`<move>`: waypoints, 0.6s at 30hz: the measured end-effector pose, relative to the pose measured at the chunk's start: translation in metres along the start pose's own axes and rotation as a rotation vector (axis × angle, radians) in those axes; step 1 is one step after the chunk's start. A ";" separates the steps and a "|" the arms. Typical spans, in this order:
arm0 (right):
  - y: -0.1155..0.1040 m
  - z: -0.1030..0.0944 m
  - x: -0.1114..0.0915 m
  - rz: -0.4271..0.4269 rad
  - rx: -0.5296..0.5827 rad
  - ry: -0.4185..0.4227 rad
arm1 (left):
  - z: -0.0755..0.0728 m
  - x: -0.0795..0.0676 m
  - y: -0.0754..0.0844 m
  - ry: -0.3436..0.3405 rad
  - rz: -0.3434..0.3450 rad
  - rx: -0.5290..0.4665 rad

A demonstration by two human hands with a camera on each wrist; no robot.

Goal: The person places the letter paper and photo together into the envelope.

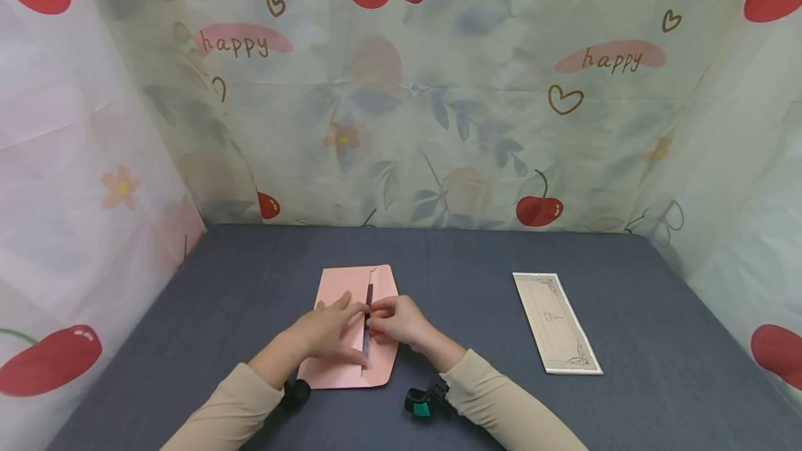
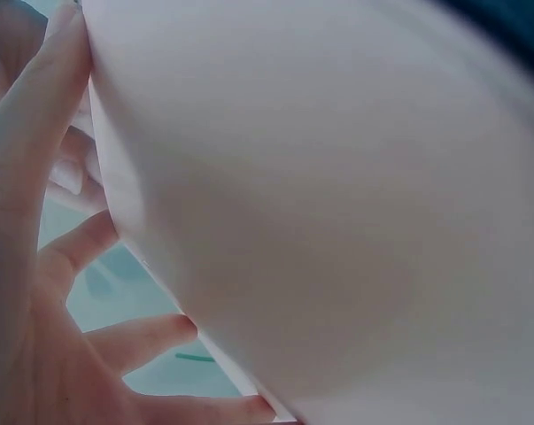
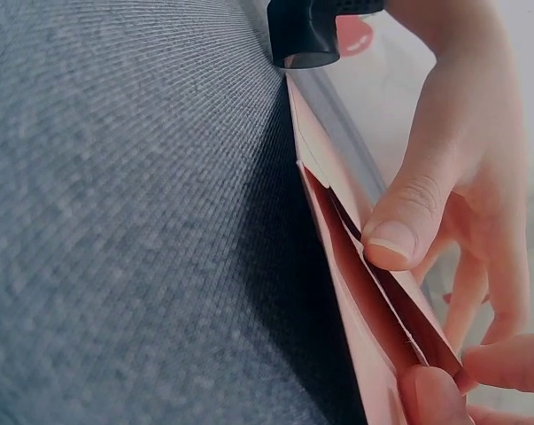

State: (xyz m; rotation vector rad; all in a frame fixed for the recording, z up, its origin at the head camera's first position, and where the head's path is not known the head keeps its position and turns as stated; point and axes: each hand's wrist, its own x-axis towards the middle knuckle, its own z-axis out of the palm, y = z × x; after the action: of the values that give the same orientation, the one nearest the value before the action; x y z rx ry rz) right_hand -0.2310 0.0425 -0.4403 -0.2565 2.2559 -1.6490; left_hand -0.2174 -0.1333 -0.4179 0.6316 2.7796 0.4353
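Nearest me, at the bottom of the head view, my beige sleeves (image 1: 232, 406) reach in from either side, a black wrist device (image 1: 296, 393) at my left wrist and a black device with a teal patch (image 1: 422, 402) at my right. Both sit low, close to the near edge of a pink paper envelope (image 1: 341, 280), so they crowd that side. The envelope lies flat, left of centre, on a dark blue-grey cloth-covered table (image 1: 464, 284); the cloth runs on beyond the envelope's left, right and far edges.

My left hand (image 1: 328, 331) is spread over the front panel, thumb and fingers well apart, touching it along the lengthwise slit. My right hand (image 1: 404, 322) pinches at that slit from the flap side, thumb and fingertips close together on the paper; I cannot tell which layers lie between them. The slit gapes, dark inside, and the right wrist view shows a thin pale edge in it; whether that is an insert or the envelope's own fold I cannot tell.

Well apart to the right lies a long cream card with dark scrollwork corners (image 1: 556, 323). Farthest off, past the table's back edge, hangs a pale cloth backdrop (image 1: 413, 159) printed with cherries, leaves and "happy".
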 end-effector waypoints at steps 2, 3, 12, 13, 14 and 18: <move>0.000 0.000 0.000 0.000 0.001 -0.001 | 0.000 0.000 0.000 -0.002 -0.004 0.000; 0.000 0.000 0.000 0.000 0.003 -0.002 | 0.000 0.000 0.001 -0.003 -0.005 -0.001; 0.002 -0.001 0.002 0.004 -0.004 -0.008 | 0.000 0.001 0.000 -0.008 -0.012 -0.003; 0.003 -0.001 0.002 0.003 -0.009 -0.007 | 0.000 0.001 0.000 -0.008 -0.011 -0.003; 0.003 -0.002 0.002 0.001 -0.012 -0.006 | 0.000 0.001 0.000 -0.008 -0.011 -0.002; 0.003 -0.005 0.002 0.008 -0.010 -0.002 | 0.000 0.001 0.000 -0.006 -0.014 -0.004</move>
State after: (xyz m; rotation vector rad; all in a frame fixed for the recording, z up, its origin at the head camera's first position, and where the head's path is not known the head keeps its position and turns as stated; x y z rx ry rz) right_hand -0.2340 0.0469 -0.4419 -0.2506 2.2613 -1.6330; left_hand -0.2185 -0.1328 -0.4185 0.6118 2.7748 0.4350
